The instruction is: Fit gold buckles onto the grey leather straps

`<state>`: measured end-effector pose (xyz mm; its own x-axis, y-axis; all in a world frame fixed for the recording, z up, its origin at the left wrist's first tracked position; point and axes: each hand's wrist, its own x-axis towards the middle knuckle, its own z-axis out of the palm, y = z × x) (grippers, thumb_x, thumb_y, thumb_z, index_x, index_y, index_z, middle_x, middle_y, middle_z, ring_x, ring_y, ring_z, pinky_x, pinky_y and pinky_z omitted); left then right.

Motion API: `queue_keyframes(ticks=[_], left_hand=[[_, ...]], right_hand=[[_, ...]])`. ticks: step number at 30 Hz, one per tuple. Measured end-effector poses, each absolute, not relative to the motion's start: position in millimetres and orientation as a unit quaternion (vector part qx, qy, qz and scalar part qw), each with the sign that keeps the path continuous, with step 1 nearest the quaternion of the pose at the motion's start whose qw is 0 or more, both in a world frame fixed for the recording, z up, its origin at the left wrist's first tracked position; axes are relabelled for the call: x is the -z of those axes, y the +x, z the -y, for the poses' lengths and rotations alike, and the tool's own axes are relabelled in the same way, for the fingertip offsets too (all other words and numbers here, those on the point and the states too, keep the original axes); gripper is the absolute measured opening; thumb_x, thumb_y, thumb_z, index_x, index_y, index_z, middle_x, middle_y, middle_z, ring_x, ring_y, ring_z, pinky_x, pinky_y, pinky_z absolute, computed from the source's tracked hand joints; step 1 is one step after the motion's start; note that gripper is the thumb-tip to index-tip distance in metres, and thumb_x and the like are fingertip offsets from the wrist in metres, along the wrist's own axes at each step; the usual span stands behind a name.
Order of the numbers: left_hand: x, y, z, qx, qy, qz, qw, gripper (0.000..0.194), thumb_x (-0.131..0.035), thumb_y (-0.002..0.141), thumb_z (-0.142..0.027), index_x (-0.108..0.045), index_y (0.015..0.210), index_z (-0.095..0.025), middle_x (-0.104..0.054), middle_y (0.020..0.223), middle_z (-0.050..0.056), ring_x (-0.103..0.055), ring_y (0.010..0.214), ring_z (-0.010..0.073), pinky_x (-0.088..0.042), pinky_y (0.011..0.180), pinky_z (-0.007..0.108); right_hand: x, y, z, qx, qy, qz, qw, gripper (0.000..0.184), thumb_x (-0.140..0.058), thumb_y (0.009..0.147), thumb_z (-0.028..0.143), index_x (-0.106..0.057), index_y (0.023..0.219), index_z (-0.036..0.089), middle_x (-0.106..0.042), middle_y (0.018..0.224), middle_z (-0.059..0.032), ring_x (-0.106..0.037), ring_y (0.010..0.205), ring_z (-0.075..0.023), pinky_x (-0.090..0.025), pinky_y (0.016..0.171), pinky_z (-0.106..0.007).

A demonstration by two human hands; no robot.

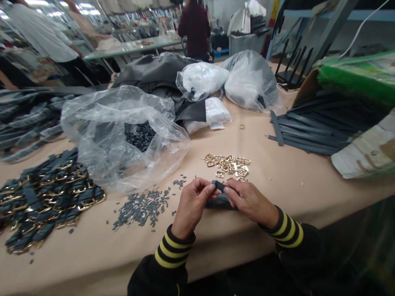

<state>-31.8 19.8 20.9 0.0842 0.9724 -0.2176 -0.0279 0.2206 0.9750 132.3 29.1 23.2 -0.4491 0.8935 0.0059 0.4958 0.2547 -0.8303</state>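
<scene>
Between my two hands is a short dark strap (219, 186), pinched at both ends just above the table. My left hand (195, 202) grips its left end with thumb and forefinger. On the other end, the fingers of my right hand (250, 200) are closed. Beneath them lies a bundle of dark strips (221, 202), partly covered by the hands. Just beyond is a heap of gold buckles (229, 164). To the left of my left hand, many small dark pieces (141, 208) are scattered on the brown table covering (124, 260).
Dark straps with gold buckles (45, 194) are piled at the left. A clear plastic bag (118, 138) holds more small dark pieces. Long dark strips (327, 120) spill from a box at the right. White bags (202, 78) stand at the back; people (195, 26) are beyond.
</scene>
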Motion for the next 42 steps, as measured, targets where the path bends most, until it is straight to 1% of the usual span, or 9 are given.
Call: queue_keyframes(ticks=[7, 11, 17, 21, 25, 28, 33, 39, 42], left_hand=[[-7, -23, 12, -0.414, 0.506, -0.506, 0.563, 0.009, -0.057, 0.076, -0.023, -0.052, 0.074, -0.016, -0.058, 0.061, -0.003, -0.057, 0.058, 0.0099, -0.048, 0.057, 0.022], [-1, -23, 20, -0.414, 0.459, -0.494, 0.612, 0.015, -0.06, 0.074, -0.027, -0.05, 0.079, -0.016, -0.057, 0.063, -0.003, -0.056, 0.056, 0.0097, -0.047, 0.053, 0.022], [14, -18, 28, -0.398, 0.431, -0.491, 0.644, 0.028, -0.057, 0.075, -0.041, -0.048, 0.071, -0.015, -0.044, 0.058, -0.006, -0.042, 0.046, 0.0054, -0.038, 0.043, 0.018], [12, -16, 29, -0.384, 0.44, -0.493, 0.645, 0.028, -0.05, 0.08, -0.043, -0.048, 0.072, -0.016, -0.041, 0.053, -0.006, -0.038, 0.043, 0.0053, -0.034, 0.041, 0.018], [-1, -19, 9, -0.381, 0.461, -0.487, 0.636, 0.029, -0.044, 0.083, -0.042, -0.049, 0.072, -0.015, -0.043, 0.054, -0.005, -0.041, 0.045, 0.0069, -0.038, 0.045, 0.02], [-6, -19, -22, -0.356, 0.544, -0.513, 0.56, 0.03, -0.039, 0.085, -0.039, -0.052, 0.072, -0.015, -0.05, 0.063, 0.0, -0.049, 0.055, 0.0105, -0.043, 0.052, 0.023], [2, -13, -75, -0.213, 0.784, -0.525, 0.253, 0.015, -0.045, 0.079, -0.017, -0.056, 0.089, -0.017, -0.052, 0.091, 0.007, -0.053, 0.079, 0.0165, -0.042, 0.073, 0.03], [8, -16, -100, -0.129, 0.816, -0.502, 0.255, 0.007, -0.051, 0.069, -0.011, -0.051, 0.068, -0.017, -0.048, 0.068, 0.0, -0.047, 0.064, 0.0147, -0.039, 0.062, 0.027], [2, -20, -98, -0.123, 0.814, -0.502, 0.266, 0.009, -0.051, 0.07, -0.011, -0.049, 0.064, -0.017, -0.049, 0.066, -0.001, -0.047, 0.063, 0.0136, -0.038, 0.061, 0.026]], right_hand=[[-27, 146, -22, -0.407, -0.389, 0.816, 0.128, 0.019, -0.043, 0.084, 0.018, -0.051, 0.066, 0.016, -0.048, 0.056, 0.0021, -0.044, 0.053, -0.0101, -0.031, 0.052, -0.022], [-19, 142, -8, -0.46, -0.395, 0.779, 0.162, 0.026, -0.036, 0.09, 0.027, -0.046, 0.068, 0.018, -0.05, 0.057, 0.0025, -0.046, 0.052, -0.0103, -0.033, 0.052, -0.022], [-3, 128, 8, -0.491, -0.448, 0.718, 0.206, 0.024, -0.034, 0.091, 0.04, -0.042, 0.096, 0.018, -0.054, 0.06, 0.0022, -0.052, 0.054, -0.0136, -0.035, 0.053, -0.024], [-3, 129, 5, -0.472, -0.459, 0.722, 0.215, 0.02, -0.04, 0.089, 0.038, -0.044, 0.085, 0.018, -0.056, 0.062, 0.001, -0.053, 0.057, -0.0133, -0.036, 0.056, -0.024], [-10, 142, -8, -0.496, -0.427, 0.722, 0.224, 0.022, -0.041, 0.088, 0.032, -0.046, 0.071, 0.018, -0.055, 0.061, 0.0019, -0.05, 0.053, -0.0104, -0.037, 0.055, -0.023], [-11, 156, -19, -0.539, -0.439, 0.676, 0.246, 0.025, -0.039, 0.089, 0.033, -0.049, 0.073, 0.017, -0.052, 0.054, 0.0039, -0.046, 0.044, -0.0082, -0.036, 0.049, -0.021], [-3, 172, -29, -0.548, -0.485, 0.616, 0.292, 0.026, -0.041, 0.088, 0.035, -0.051, 0.074, 0.015, -0.046, 0.051, 0.0052, -0.042, 0.041, -0.0068, -0.034, 0.044, -0.019], [-1, 174, -32, -0.568, -0.476, 0.601, 0.299, 0.025, -0.042, 0.087, 0.034, -0.05, 0.073, 0.015, -0.045, 0.048, 0.0061, -0.04, 0.039, -0.0062, -0.033, 0.042, -0.018], [-2, 172, -33, -0.567, -0.477, 0.6, 0.303, 0.025, -0.042, 0.087, 0.033, -0.05, 0.071, 0.015, -0.045, 0.048, 0.0058, -0.04, 0.039, -0.0059, -0.032, 0.041, -0.018]])
